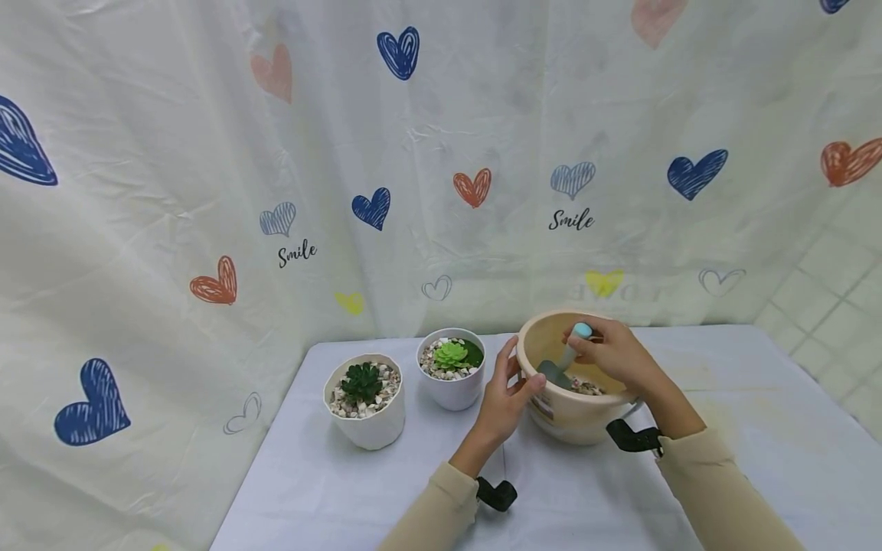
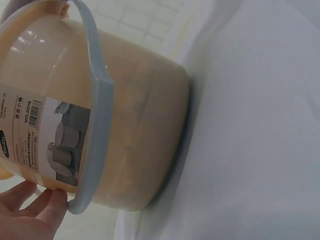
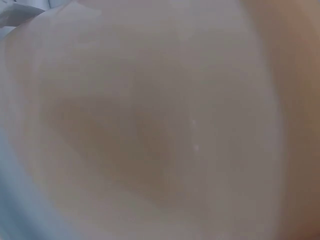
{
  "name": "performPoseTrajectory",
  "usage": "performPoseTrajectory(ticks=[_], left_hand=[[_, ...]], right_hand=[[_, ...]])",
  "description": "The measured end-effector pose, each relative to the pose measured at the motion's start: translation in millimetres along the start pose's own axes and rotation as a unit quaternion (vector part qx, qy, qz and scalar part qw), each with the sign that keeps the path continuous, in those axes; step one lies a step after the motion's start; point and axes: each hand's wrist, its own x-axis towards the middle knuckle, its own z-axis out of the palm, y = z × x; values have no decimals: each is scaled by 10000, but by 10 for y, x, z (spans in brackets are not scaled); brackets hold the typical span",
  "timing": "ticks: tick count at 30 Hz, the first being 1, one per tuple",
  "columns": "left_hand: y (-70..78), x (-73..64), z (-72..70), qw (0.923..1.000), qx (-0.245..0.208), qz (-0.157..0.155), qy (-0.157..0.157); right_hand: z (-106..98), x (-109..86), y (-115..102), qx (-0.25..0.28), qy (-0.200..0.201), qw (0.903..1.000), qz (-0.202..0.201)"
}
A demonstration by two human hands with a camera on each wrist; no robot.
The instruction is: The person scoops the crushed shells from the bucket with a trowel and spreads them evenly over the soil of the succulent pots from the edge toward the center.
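Observation:
A cream plastic bucket (image 1: 572, 428) stands on the white-covered table, with small pebbles (image 1: 587, 388) inside. My left hand (image 1: 501, 407) holds its rim on the left side. In the left wrist view, fingertips (image 2: 56, 200) meet the bucket's outer wall beside a printed label (image 2: 45, 135) and the blue-grey carrying handle (image 2: 100, 115). My right hand (image 1: 609, 352) reaches over the rim and grips a small trowel (image 1: 553, 373) by its pale handle with a turquoise end. The blade tilts down inside the bucket, near the pebbles. Only blurred bucket wall (image 3: 150, 125) fills most of the right wrist view.
Left of the bucket are two white pots: one (image 1: 375, 428) with a dark green succulent, the other (image 1: 451, 394), farther back, with a light green one. Pebbles cover both. A heart-printed curtain (image 1: 482, 252) hangs behind the table.

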Motion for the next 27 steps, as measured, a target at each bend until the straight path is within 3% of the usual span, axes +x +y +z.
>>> performPoseTrajectory(ticks=[8, 15, 20, 27], left_hand=[[-15, 4, 10, 10000, 79, -37, 47], [-29, -2, 17, 9999, 73, 62, 104], [-39, -8, 11, 9999, 7, 128, 102], [-50, -1, -7, 9999, 77, -9, 88]], right_hand=[[-17, 7, 3, 400, -31, 9985, 368], [-26, 0, -11, 475, 49, 9981, 390], [-38, -5, -4, 549, 278, 9976, 316], [-68, -19, 6, 823, 726, 9936, 264]])
